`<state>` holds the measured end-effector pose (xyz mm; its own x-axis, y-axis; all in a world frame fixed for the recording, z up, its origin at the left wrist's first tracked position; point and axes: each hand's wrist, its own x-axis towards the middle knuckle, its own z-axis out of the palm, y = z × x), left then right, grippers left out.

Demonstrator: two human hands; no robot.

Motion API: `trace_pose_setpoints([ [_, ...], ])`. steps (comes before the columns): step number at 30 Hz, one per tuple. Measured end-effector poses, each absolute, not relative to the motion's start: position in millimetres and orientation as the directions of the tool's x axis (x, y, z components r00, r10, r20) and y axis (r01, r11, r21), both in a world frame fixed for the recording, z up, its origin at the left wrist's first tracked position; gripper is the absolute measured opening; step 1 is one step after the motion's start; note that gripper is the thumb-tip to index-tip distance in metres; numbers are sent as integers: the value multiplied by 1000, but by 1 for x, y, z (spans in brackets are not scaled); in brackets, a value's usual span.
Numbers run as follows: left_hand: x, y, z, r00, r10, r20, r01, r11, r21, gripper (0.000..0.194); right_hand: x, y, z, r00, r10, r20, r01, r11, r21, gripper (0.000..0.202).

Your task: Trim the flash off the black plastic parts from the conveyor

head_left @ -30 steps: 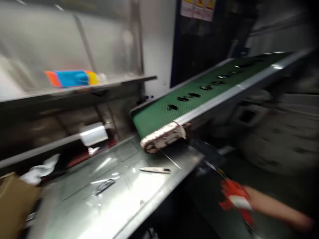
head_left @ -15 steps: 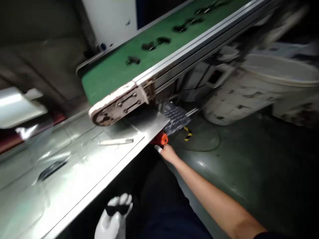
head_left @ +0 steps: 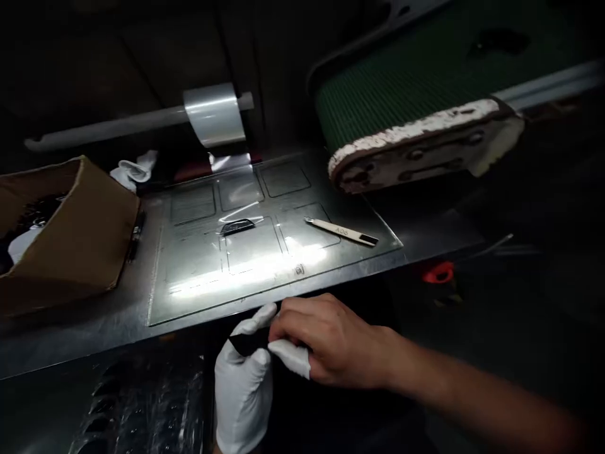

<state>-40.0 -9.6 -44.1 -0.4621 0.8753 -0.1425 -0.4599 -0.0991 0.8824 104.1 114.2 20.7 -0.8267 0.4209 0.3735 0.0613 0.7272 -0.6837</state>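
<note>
My left hand (head_left: 243,384), in a white glove, grips a small black piece (head_left: 249,342) between thumb and fingers, just off the table's front edge. What kind of part it is, I cannot tell against the dark. My right hand (head_left: 319,340) is bare except for a white cover on the thumb. Its fingers are curled into a pinch at the piece's right end, and the tips are partly hidden. On the glass sheet (head_left: 198,265) beyond lie tweezers (head_left: 343,231) marked A06 and a black curved part (head_left: 237,226).
A cardboard box (head_left: 89,233) with dark contents stands left. A clear tray of dark parts (head_left: 142,403) lies lower left. Behind the glass hangs a film roll (head_left: 215,116). A green conveyor belt (head_left: 378,107) ends at upper right; an orange-red object (head_left: 438,272) sits below the table edge.
My right hand has left the orange-red object and come to my left hand at the black piece. The view has swung left, bringing the box and tray into sight.
</note>
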Motion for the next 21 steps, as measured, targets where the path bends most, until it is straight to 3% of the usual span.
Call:
trace_pose_setpoints([
  [7,-53,-1,-37,-545,793,-271,-487,-37,873,42,76,135,21,-929,255,267,14,748,-664,14],
  [10,-64,7,-24,-540,802,-256,-422,5,906,58,61,155,38,-932,236,275,-9,743,-670,12],
  [12,-78,16,-14,-546,823,-157,-268,6,963,61,49,180,55,-916,271,296,22,770,-638,10],
  [14,-95,33,-1,-523,851,39,60,-9,998,47,38,210,74,-878,353,325,120,817,-564,6],
  [16,-115,61,12,-361,894,266,474,-70,878,35,28,239,91,-814,445,374,237,842,-484,6],
  [18,-133,97,24,-107,917,385,774,-166,611,31,21,258,100,-761,494,421,303,844,-442,8],
  [21,-152,152,36,149,955,257,968,-194,160,25,21,265,100,-738,521,428,325,831,-451,8],
])
